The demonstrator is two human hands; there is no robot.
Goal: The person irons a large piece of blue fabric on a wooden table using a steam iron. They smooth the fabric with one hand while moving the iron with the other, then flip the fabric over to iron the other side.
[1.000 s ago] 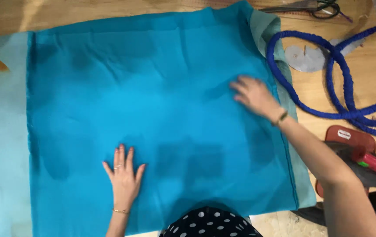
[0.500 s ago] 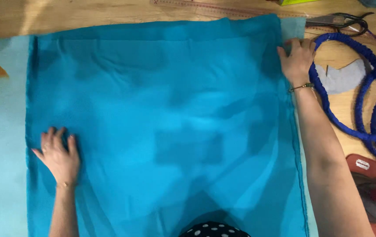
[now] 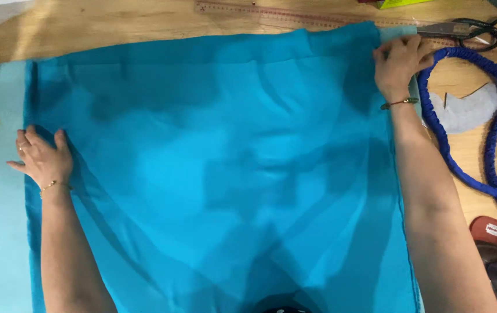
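Both hands [image 3: 42, 159] on teal fabric [image 3: 225, 162]

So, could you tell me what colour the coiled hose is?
The coiled hose is dark blue, seen best in the head view.

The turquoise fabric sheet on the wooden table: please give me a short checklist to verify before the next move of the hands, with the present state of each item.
1. Left hand lies flat on the left edge of the turquoise fabric sheet: ok.
2. Right hand is on the top right corner of the sheet: ok.
3. Sheet is smooth: not ok, diagonal folds run from the left hand toward the near edge.
4. Long wooden ruler is clear of the sheet: cannot tell, the top edge reaches it.
5. Blue coiled hose is off the fabric: ok, it lies beside the right edge.
6. Black-handled scissors are clear of the fingers: ok, close but apart.
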